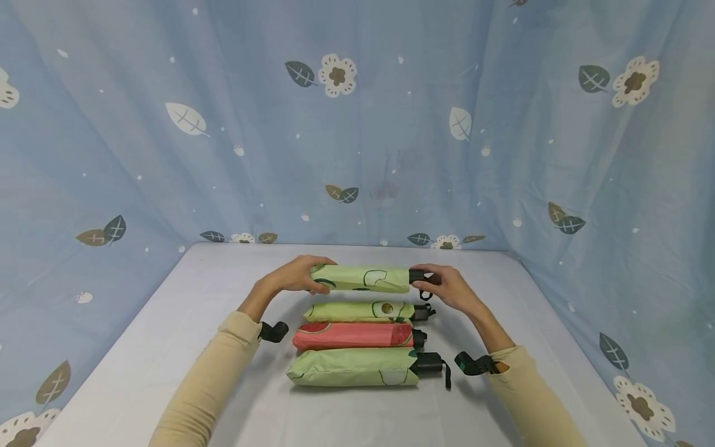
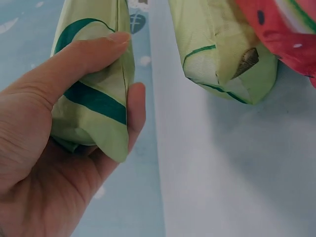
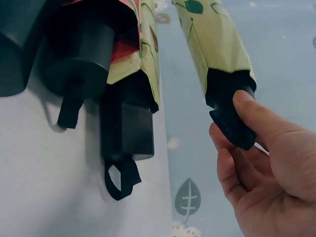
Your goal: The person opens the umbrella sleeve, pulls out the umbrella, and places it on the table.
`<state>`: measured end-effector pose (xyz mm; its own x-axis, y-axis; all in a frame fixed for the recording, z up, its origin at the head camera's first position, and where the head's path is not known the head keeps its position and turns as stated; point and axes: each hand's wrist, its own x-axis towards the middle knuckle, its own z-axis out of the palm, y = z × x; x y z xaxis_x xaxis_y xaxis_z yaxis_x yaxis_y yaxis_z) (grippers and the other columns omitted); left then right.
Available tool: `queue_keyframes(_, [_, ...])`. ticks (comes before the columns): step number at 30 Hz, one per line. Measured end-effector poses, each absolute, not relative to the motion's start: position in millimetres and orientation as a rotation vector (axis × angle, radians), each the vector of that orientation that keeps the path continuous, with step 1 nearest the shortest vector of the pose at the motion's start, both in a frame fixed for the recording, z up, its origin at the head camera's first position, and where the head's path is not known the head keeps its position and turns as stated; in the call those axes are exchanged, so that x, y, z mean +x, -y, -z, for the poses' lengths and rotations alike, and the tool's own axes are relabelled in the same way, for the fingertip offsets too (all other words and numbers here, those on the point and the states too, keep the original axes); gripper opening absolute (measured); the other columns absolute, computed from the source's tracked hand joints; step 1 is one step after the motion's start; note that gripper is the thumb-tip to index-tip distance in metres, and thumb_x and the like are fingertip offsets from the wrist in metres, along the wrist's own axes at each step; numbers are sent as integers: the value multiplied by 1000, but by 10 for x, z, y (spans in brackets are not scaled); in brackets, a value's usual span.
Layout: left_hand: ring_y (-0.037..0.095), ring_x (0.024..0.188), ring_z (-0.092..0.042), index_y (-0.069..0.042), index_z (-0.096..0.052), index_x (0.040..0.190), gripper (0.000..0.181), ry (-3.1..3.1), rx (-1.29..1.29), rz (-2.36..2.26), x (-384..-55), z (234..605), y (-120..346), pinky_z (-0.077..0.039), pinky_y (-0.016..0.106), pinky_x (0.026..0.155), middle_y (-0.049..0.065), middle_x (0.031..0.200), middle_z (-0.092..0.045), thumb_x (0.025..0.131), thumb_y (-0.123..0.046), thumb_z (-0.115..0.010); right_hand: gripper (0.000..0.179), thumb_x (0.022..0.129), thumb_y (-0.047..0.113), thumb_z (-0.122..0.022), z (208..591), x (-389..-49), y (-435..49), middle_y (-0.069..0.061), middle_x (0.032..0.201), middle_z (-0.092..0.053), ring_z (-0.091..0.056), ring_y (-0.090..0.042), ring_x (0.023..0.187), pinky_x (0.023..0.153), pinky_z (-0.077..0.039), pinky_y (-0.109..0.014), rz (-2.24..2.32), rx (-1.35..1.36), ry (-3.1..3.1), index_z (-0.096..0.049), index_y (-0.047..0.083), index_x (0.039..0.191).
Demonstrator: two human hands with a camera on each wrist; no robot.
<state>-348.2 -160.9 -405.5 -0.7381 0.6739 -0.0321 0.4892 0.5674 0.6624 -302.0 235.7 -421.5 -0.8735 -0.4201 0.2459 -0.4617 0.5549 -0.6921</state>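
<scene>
A folded green umbrella (image 1: 357, 279) is held level by both hands, behind a row of other folded umbrellas. My left hand (image 1: 300, 275) grips its fabric end; in the left wrist view the thumb lies over the cloth and fingers curl beneath. At the opposite end my right hand (image 1: 447, 286) pinches the black handle (image 3: 229, 106), seen in the right wrist view. Nearest to it lies another green umbrella (image 1: 346, 311), then a red umbrella (image 1: 352, 336) with a watermelon print, then a larger green umbrella (image 1: 357, 367) at the front. All handles point right.
The umbrellas lie side by side on a white table (image 1: 234, 372). Blue curtain (image 1: 391, 124) with leaves and flowers surrounds the table at the back and both sides. Black wrist cameras (image 1: 274, 332) are strapped at both sleeves.
</scene>
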Motion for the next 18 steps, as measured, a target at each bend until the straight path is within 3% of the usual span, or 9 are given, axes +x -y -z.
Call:
queue_keyframes(2, [41, 74, -66, -18, -53, 139, 60, -2521, 969, -955, -3480, 4068, 1629, -53, 33, 67, 6, 104, -66, 85, -22, -78, 41, 94, 30, -66, 4211, -3026, -2371, -11, 113, -71, -71, -29, 83, 64, -46, -28, -1245, 772, 2730, -62, 16, 132])
queue_keyframes(9, [16, 79, -63, -19, -55, 138, 59, -2521, 957, -1018, -3493, 4157, 1644, -53, 33, 70, 7, 117, -62, 84, -25, -79, 42, 95, 29, -65, 4172, -2994, -2436, -15, 110, -70, -68, -36, 81, 62, -43, -28, -1258, 764, 2758, -60, 13, 134])
queue_keyframes(14, [16, 83, -61, -21, -55, 138, 59, -2536, 945, -1012, -3498, 4178, 1652, -52, 33, 72, 5, 117, -62, 84, -23, -79, 41, 96, 23, -64, 4167, -2988, -2484, -14, 104, -72, -64, -25, 71, 58, -40, -28, -1241, 770, 2757, -60, 10, 134])
queue_keyframes(18, [17, 87, -59, -20, -55, 138, 60, -2547, 939, -1017, -3482, 4171, 1652, -51, 33, 74, 5, 118, -62, 83, -26, -79, 41, 94, 31, -65, 4194, -3019, -2536, -7, 99, -74, -61, -18, 66, 57, -40, -28, -1221, 778, 2745, -62, 17, 132])
